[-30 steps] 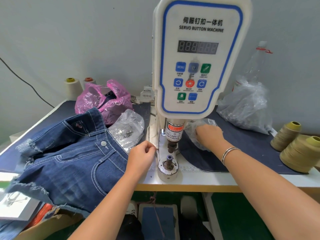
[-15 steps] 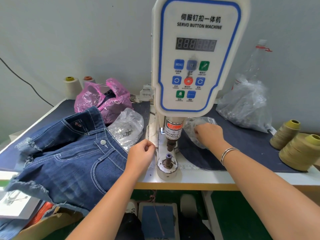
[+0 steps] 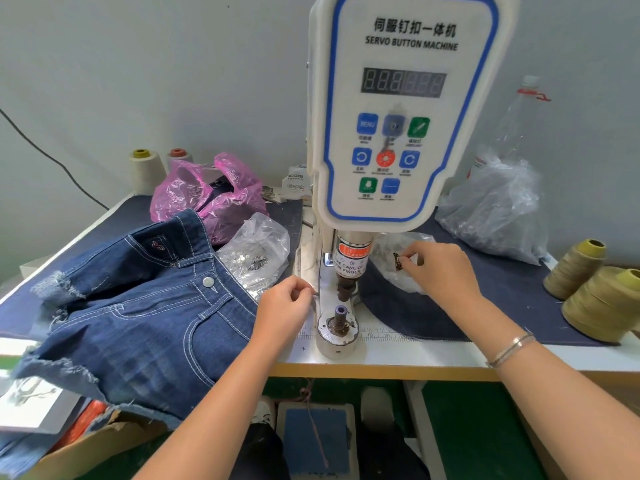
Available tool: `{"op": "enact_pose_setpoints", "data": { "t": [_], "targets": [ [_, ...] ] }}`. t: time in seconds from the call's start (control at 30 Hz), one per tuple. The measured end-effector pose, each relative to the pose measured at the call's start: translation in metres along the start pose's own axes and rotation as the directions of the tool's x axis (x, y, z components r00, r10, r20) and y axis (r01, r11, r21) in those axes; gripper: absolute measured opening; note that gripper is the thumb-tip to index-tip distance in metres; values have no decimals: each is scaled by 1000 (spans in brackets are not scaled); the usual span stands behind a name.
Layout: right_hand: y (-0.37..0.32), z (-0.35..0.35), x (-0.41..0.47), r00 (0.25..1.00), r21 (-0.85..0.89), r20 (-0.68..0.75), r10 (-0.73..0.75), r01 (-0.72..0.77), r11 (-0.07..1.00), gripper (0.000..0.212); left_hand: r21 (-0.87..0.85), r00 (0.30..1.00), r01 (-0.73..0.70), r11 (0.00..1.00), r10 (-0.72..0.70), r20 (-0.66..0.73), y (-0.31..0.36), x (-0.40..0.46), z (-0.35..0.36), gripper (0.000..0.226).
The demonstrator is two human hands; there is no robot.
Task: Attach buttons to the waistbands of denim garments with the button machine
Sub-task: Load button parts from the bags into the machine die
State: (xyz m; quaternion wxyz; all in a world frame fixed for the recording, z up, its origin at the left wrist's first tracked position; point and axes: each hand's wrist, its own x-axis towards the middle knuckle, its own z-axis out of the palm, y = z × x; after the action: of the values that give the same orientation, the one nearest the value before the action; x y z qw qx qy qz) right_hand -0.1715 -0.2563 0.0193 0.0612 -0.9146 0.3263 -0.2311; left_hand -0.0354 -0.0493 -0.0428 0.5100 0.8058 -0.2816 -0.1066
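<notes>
Right hand (image 3: 440,268) was pinching a small dark button (image 3: 397,260) between thumb and fingertips, just above the clear bag (image 3: 398,265) right of the machine head; left hand (image 3: 282,308) was loosely fisted beside the lower die (image 3: 338,322), thumb and forefinger closed on something thin near the post, couldn't tell what; denim shorts (image 3: 138,317) lay left of the button machine (image 3: 398,116), waistband up, one silver button (image 3: 208,281) already on it, fabric not yet under the punch (image 3: 346,287); risks as I judged them: button was tiny and held only at the fingertips, so a slip while seating it would drop it back into the bag or onto the dark cloth (image 3: 502,299); seated crooked, it would set skewed or crush when the punch fired; both hands sat close to the die, and the foot pedal (image 3: 317,438) was directly below, so an early press would catch a finger; second clear bag (image 3: 256,251) of hardware touched the shorts and could snag when I dragged the waistband across.
</notes>
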Motion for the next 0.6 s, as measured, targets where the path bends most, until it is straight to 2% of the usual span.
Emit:
{"op": "enact_pose_setpoints", "data": {
  "t": [0.03,0.07,0.1,0.17,0.23,0.37,0.5,0.6],
  "targets": [
    [-8,-7,-11,999,172,-18,27,-23,985,10,-46,1000,-9,999,9,6,0,-1,-1,18],
    [-18,-13,-23,998,349,31,51,-59,935,7,-109,1000,-22,994,25,18,-1,-2,-2,19],
    [-30,-17,-36,987,500,151,53,-123,857,8,-174,998,-40,984,46,33,-1,-4,-4,20],
    [-53,-17,-57,899,670,438,9,-334,663,11,-264,993,-76,962,97,67,-2,-7,-8,23],
    [-67,-11,-69,825,695,565,-3,-474,540,11,-301,988,-99,948,128,80,-3,-10,-11,28],
    [-79,-1,-76,767,706,641,34,-606,368,15,-338,992,-82,937,109,61,-4,-10,-13,32],
    [-83,3,-78,711,703,703,21,-699,133,13,-338,991,-77,938,108,74,-6,-8,-13,26],
    [-83,3,-79,703,702,711,-2,-710,45,10,-341,993,-73,937,101,64,-7,-7,-12,26]
  ]
}}
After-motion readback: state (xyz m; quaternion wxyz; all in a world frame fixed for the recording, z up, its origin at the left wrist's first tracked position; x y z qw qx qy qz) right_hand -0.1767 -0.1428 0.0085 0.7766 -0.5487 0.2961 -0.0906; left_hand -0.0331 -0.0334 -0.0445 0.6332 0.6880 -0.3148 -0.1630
